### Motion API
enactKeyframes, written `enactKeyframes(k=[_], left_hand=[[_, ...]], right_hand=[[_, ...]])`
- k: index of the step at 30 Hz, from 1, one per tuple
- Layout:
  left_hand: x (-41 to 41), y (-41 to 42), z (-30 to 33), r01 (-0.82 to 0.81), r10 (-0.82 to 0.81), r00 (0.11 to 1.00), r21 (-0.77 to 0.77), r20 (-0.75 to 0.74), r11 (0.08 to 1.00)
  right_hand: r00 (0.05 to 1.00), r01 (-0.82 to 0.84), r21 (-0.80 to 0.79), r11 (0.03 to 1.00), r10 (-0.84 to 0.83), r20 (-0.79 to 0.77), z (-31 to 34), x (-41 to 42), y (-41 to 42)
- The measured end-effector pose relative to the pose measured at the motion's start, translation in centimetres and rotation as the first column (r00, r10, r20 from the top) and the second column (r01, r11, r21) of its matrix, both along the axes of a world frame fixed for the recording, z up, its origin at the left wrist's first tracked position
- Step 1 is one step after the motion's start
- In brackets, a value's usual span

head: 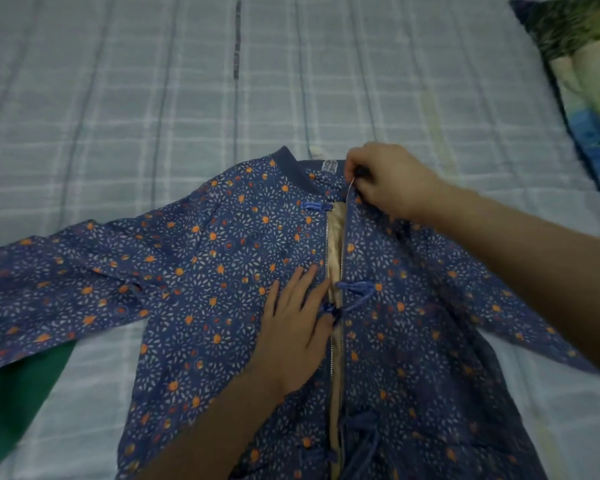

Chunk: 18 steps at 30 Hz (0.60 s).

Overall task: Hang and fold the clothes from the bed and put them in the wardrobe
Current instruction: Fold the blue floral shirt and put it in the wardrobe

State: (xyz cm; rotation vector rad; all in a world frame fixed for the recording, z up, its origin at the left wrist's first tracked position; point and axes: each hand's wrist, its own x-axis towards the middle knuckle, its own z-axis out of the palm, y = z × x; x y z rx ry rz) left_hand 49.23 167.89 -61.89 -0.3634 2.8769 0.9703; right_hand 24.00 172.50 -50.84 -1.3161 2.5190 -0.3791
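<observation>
Jacket (222,278) of blue cloth with small orange flowers lies flat, front side up, on the bed (118,98). Its long axis runs from the near edge to the far side, and the collar (291,166) points away from the person. The sleeves spread out to both sides. The left hand (295,327) rests on the left front panel, just beside the zipper (336,306), with fingers straight and slightly apart, pressing the cloth. The right hand (385,181) is beyond it, at the collar end, and its fingers pinch the top edge of the right panel beside the zipper. The zipper is partly open and a beige lining shows between the hands. A green cloth (18,403) lies under the left sleeve. A pillow (582,81) lies far right of the right hand.
</observation>
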Motion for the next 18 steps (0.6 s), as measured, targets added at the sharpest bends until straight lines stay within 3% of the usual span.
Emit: enactKeyframes(k=[3,7,10,15,17,18], left_hand=[[-0.2,0.8,1.6,-0.013,0.021,0.991,0.059,-0.128,0.998],[-0.9,1.6,1.1,-0.053,0.053,0.992,0.004,-0.112,0.999],[-1.0,1.5,2.2,-0.089,0.094,0.981,0.035,-0.171,0.995],[-1.2,3.1,5.7,0.065,-0.029,0.945,0.101,-0.326,0.993],[-2.1,3.6,6.8,0.114,-0.069,0.946,0.127,-0.315,0.985],[-2.7,3.6,7.5,0.119,-0.092,0.949,0.07,-0.302,0.99]], right_hand=[[0.994,0.109,0.028,0.994,-0.109,0.021,-3.7,0.1,0.9],[0.987,0.155,0.042,0.987,-0.156,0.028,-5.8,0.9,2.2],[0.985,0.167,-0.043,0.985,-0.164,0.06,-6.4,1.9,2.0],[0.993,0.041,0.01,0.999,-0.042,0.112,-7.0,3.5,2.7],[0.991,0.025,0.01,1.0,-0.026,0.128,-7.2,3.8,3.7],[0.99,0.019,0.009,1.0,-0.02,0.138,-7.4,3.9,4.2]])
